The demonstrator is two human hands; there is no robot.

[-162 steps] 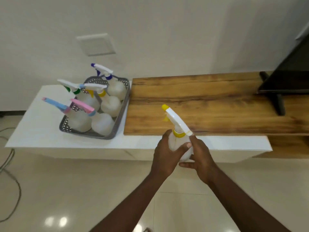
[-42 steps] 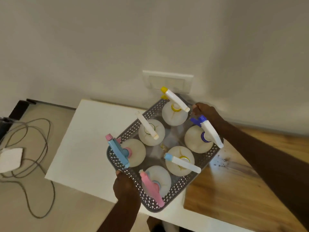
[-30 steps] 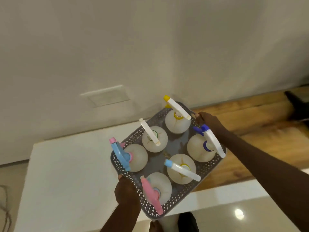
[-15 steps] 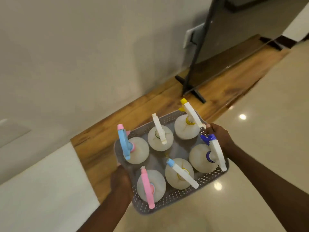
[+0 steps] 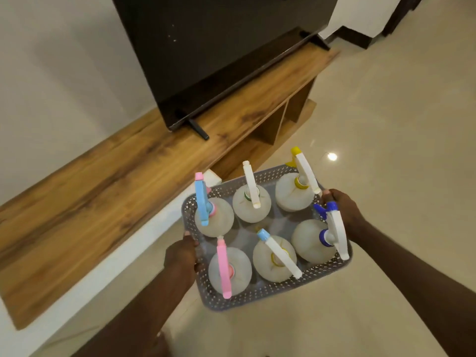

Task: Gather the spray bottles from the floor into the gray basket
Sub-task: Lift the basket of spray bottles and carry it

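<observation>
1. Since the frame half a second earlier, the view has swung toward the television (image 5: 221, 45), which now fills the top of the picture, and the gray basket (image 5: 257, 296) sits over pale floor tile (image 5: 386, 124) with only its far left corner over the white ledge (image 5: 108, 266).
2. The gray basket is held level in the air, clear of the wooden cabinet top (image 5: 116, 181), and carries six spray bottles standing upright in two rows of three.
3. Far row, left to right: the bottle with a blue trigger and pink tip (image 5: 215, 219), the bottle with a white trigger and green collar (image 5: 251, 206), the bottle with a yellow tip and collar (image 5: 293, 194).
4. Near row, left to right: the bottle with a pink trigger (image 5: 229, 269), the bottle with a light-blue tip (image 5: 274, 258), the bottle with a dark-blue collar (image 5: 313, 240).
5. The left hand (image 5: 181, 255) is closed on the basket's left rim, thumb over the edge.
6. The right hand (image 5: 342, 210) is closed on the right rim, near the far corner, just beside the dark-blue nozzle.
</observation>
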